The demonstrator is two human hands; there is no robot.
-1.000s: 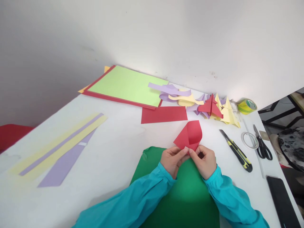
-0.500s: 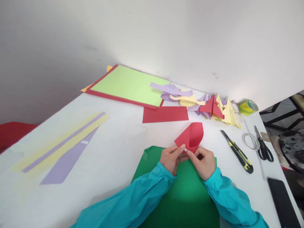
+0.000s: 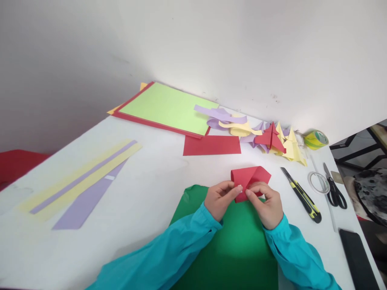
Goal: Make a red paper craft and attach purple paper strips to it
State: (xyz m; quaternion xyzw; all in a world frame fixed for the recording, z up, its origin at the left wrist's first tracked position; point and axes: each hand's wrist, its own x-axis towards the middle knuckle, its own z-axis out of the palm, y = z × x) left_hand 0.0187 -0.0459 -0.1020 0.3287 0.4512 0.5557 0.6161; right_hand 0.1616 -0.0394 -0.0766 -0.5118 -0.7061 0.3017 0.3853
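Observation:
My left hand (image 3: 220,199) and my right hand (image 3: 266,203) pinch the near edge of a folded red paper piece (image 3: 250,177), fingertips meeting at its lower corner. The piece lies low over the far edge of a green sheet (image 3: 229,245) on the white table (image 3: 151,193). Both arms wear teal sleeves. Part of the red piece is hidden under my fingers.
A red rectangle (image 3: 211,145) lies just beyond. Light green and red sheets (image 3: 169,108) sit at the back, with purple and yellow strips (image 3: 229,121) and folded paper shapes (image 3: 279,141). A utility knife (image 3: 300,194), tape ring (image 3: 318,181), scissors (image 3: 334,186), tape roll (image 3: 315,139) and phone (image 3: 356,259) are on the right. Long strips (image 3: 84,181) lie left.
The red piece was raised with a curled top; it now lies flatter and wider, turned sideways. Both hands moved slightly right and stay pinched on it.

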